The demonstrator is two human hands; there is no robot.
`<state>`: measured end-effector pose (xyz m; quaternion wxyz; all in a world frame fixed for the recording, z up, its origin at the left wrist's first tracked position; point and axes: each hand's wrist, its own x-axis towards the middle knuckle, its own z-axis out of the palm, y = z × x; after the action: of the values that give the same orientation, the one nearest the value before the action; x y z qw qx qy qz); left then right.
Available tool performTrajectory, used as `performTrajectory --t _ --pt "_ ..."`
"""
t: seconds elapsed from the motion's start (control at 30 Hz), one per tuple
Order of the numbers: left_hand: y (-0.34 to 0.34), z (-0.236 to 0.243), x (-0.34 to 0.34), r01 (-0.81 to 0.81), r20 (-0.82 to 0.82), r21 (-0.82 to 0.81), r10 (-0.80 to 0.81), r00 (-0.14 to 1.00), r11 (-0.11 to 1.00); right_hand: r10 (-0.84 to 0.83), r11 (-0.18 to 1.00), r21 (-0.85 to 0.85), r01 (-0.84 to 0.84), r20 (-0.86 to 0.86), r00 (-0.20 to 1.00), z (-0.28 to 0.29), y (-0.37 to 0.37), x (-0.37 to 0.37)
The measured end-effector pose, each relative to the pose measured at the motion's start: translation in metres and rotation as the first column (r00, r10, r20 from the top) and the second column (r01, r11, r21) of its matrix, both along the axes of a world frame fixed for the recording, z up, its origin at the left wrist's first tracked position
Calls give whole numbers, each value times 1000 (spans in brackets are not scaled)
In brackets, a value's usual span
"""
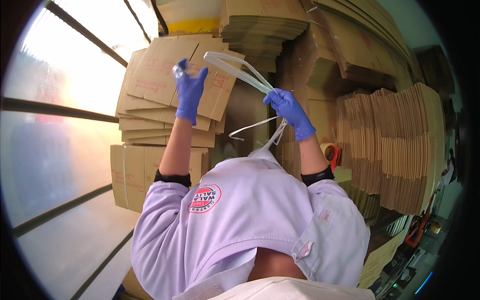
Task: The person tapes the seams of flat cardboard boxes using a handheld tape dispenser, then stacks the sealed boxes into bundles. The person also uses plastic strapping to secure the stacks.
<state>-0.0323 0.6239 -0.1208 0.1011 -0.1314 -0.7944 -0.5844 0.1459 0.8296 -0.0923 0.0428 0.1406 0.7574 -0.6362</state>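
In the head view, the right hand [289,107] is gripping the white strap [244,77], which is slanting up and leftward. The left hand [189,94] is hovering open over cartons [160,65] — just left of the strap's far bend.

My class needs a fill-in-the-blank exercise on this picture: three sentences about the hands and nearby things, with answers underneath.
1. The right hand holds looped strapping whose colour is ____.
2. The left hand appears over flattened boxes made of ____.
3. The tape roll shows on the person's ____ side.

Missing words: white; cardboard; right.
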Motion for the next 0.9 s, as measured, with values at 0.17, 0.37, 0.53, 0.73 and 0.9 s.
performTrajectory --t 0.17,0.37,0.53,0.73,0.9 --pt "31 21 51 358 28 -729 -497 868 584 379 920 -143 -364 96 921 23 13 -19" --pt "58 58 49 720 410 110 -691 595 686 134 991 13 -133 -159 978 11 56 -16" --pt "106 72 77 381 277 704 -725 630 600 185 916 392 -86 -223 957 -13 22 6" --pt "130 18 101 734 156 -408 -750 642 543 353 493 870 21 -222 909 26 87 6" --pt "137 -5 77 387 590 616 -727 350 686 91 414 533 738 -831 549 77 60 19"
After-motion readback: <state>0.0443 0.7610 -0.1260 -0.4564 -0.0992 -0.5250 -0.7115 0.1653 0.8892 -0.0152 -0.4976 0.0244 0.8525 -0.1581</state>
